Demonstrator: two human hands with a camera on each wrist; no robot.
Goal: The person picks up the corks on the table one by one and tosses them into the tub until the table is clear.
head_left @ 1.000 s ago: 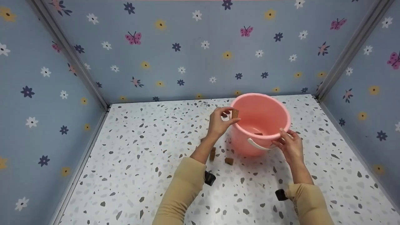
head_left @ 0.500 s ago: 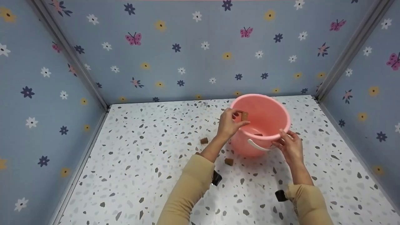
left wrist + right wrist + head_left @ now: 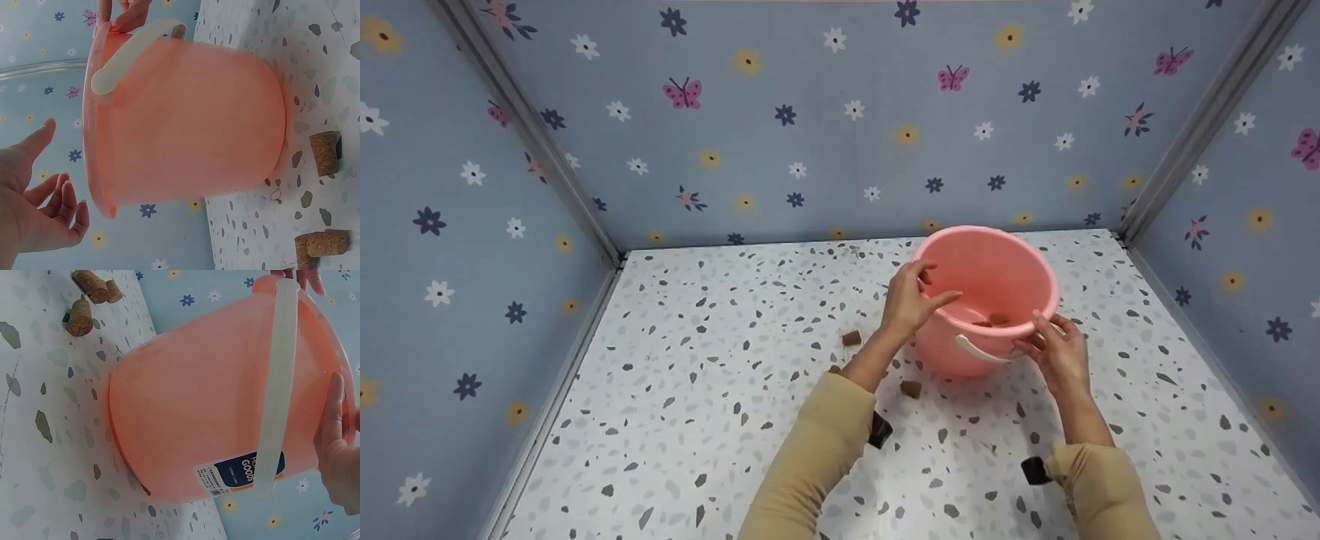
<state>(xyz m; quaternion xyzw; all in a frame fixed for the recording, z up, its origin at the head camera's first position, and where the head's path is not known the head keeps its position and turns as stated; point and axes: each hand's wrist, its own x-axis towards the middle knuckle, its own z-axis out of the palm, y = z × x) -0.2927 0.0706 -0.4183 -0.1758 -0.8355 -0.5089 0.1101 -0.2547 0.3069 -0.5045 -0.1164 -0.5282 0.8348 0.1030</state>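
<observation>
A pink bucket (image 3: 960,349) with a pale handle (image 3: 981,349) stands on the speckled tabletop. Inside it lies a cork (image 3: 998,319), with another cork (image 3: 981,324) partly visible beside it. My left hand (image 3: 910,300) hovers over the bucket's left rim, thumb and fingers spread apart and nothing between them. At the right side of the rim, my right hand (image 3: 1059,351) grips the edge with thumb and fingers. On the table left of the bucket are a cork (image 3: 851,338) and a nearer cork (image 3: 910,389); the left wrist view shows one more cork (image 3: 329,243).
Flower-patterned blue panels (image 3: 825,142) enclose the table at the back and both sides. A metal corner post (image 3: 540,142) rises at the left. The bucket carries a label (image 3: 239,472) low on its side.
My left hand has moved right, over the bucket rim, and let go of the cork it was pinching. That cork now lies in the bucket. The right hand has stayed on the rim.
</observation>
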